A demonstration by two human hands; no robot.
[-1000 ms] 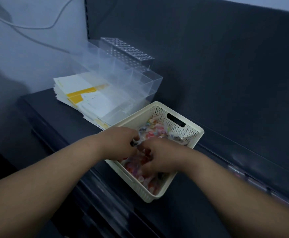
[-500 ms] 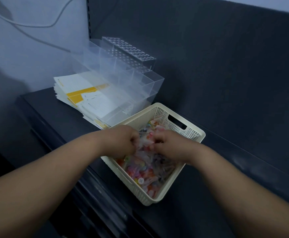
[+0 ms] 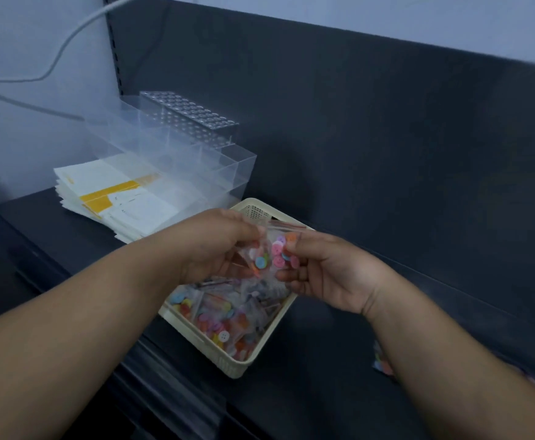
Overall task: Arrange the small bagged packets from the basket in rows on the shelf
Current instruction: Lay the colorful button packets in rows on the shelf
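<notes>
Left hand (image 3: 217, 246), right hand (image 3: 331, 276) pinching packet (image 3: 274, 253), above basket (image 3: 229, 369) rim

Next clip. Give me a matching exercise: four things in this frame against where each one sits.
Things: 1 packet of buttons; 2 basket; 3 clear organiser; 4 white cable.
Places: A on the wall; B on the shelf, below the packet; C held between left hand and right hand; D against the back panel, left of the basket.
Pairs: 1-C; 2-B; 3-D; 4-A.
</notes>
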